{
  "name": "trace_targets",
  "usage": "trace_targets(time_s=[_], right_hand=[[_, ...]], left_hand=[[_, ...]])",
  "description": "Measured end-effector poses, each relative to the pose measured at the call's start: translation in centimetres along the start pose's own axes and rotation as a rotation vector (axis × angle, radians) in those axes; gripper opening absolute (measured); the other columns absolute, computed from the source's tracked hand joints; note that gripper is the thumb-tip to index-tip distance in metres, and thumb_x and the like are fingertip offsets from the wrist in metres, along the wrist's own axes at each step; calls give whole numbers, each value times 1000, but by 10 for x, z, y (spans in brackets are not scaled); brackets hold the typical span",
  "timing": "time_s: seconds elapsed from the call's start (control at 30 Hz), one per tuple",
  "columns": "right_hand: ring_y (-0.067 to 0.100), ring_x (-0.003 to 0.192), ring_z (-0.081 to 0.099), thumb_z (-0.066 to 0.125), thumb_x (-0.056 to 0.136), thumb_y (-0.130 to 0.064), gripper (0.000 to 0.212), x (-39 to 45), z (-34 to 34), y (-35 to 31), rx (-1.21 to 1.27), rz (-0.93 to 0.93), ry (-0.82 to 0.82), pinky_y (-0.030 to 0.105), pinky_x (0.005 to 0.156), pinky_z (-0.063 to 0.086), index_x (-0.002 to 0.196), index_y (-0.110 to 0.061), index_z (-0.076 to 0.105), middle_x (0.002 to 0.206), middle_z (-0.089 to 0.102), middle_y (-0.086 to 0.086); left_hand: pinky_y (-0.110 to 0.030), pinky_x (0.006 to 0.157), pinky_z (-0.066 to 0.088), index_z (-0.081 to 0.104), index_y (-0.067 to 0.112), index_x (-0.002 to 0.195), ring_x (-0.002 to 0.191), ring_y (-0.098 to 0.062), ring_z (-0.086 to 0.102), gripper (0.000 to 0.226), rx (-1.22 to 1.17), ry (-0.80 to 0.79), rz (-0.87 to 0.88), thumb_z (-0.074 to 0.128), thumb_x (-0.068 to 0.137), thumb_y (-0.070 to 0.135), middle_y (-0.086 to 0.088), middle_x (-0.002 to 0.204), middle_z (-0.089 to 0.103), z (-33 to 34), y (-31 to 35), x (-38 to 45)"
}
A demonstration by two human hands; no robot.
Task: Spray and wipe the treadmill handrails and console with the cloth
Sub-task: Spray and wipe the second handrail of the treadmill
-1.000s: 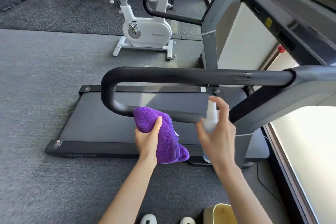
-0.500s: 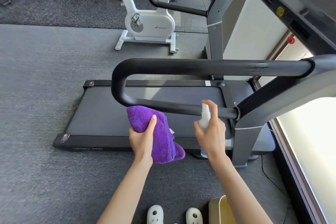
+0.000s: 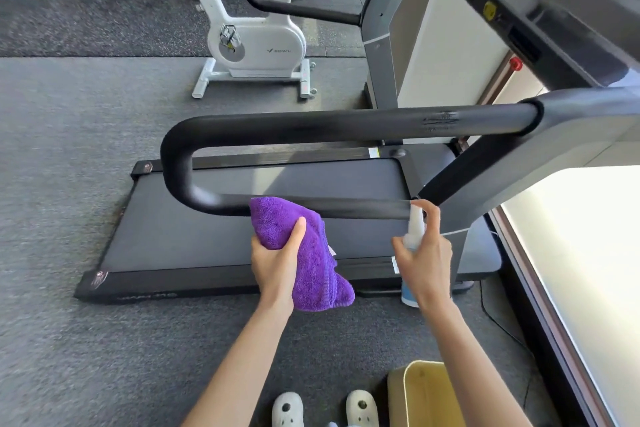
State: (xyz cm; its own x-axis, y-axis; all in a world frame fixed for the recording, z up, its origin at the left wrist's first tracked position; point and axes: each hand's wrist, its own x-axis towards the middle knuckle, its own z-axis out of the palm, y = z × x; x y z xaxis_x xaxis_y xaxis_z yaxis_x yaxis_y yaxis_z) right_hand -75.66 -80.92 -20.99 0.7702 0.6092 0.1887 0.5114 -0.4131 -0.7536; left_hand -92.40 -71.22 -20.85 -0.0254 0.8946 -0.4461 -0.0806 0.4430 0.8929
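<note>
Grey gym flooring [image 3: 69, 184] runs under the treadmill, whose near handrail [image 3: 311, 130] loops back toward the person. Left hand [image 3: 277, 260] clutches the purple microfibre cloth [image 3: 311, 253] against the lower bar, ready to wipe. Right hand [image 3: 427, 253] wraps the spray bottle [image 3: 414, 232], forefinger atop its nozzle (apparently aimed at the bar), so spraying likely comes first.

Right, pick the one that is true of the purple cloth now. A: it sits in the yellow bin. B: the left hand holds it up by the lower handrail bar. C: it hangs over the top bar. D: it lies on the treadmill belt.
B: the left hand grips the purple cloth up against the lower handrail bar.
</note>
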Motion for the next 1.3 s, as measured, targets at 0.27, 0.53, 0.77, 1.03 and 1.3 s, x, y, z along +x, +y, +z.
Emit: trace_targets(time_s=[0.27, 0.53, 0.77, 1.03, 1.3], right_hand=[[31, 58, 51, 60, 79, -1, 62, 7, -12, 9, 15, -41, -51, 42, 57, 44, 129, -31, 40, 60, 47, -3], [22, 54, 48, 59, 78, 0, 62, 23, -11, 2, 109, -53, -36, 39, 55, 41, 123, -37, 39, 56, 45, -4], [23, 52, 48, 60, 78, 0, 62, 26, -5, 7, 139, -55, -70, 44, 53, 47, 124, -37, 40, 60, 47, -4], [16, 51, 50, 62, 81, -1, 62, 29, 1, 9, 147, -88, -94, 38, 50, 47, 127, -36, 40, 64, 48, -10], [11, 52, 48, 63, 86, -4, 63, 30, 1, 18, 128, -112, -106, 28, 53, 37, 132, -36, 37, 66, 46, -16]], left_hand=[[-33, 81, 49, 47, 33, 116, 98, -13, 62, 63, 278, -4, 371, 72, 65, 61, 20, 103, 61, 16, 33, -1], [-36, 89, 37, 50, 31, 134, 103, -22, 47, 77, 1035, -175, 1058, 61, 70, 73, 3, 117, 52, 26, 59, 31], [-58, 98, 27, 49, 35, 138, 120, -42, 39, 63, 1651, 12, 1155, 54, 83, 65, -12, 144, 40, 25, 53, 68], [-66, 95, 39, 59, 28, 132, 117, -45, 52, 51, 1634, -81, 1293, 68, 84, 41, -8, 125, 62, -2, 55, 85], [-39, 73, 42, 67, 33, 119, 95, -31, 54, 66, 1755, -101, 1125, 17, 90, 66, 2, 106, 69, 40, 39, 90]])
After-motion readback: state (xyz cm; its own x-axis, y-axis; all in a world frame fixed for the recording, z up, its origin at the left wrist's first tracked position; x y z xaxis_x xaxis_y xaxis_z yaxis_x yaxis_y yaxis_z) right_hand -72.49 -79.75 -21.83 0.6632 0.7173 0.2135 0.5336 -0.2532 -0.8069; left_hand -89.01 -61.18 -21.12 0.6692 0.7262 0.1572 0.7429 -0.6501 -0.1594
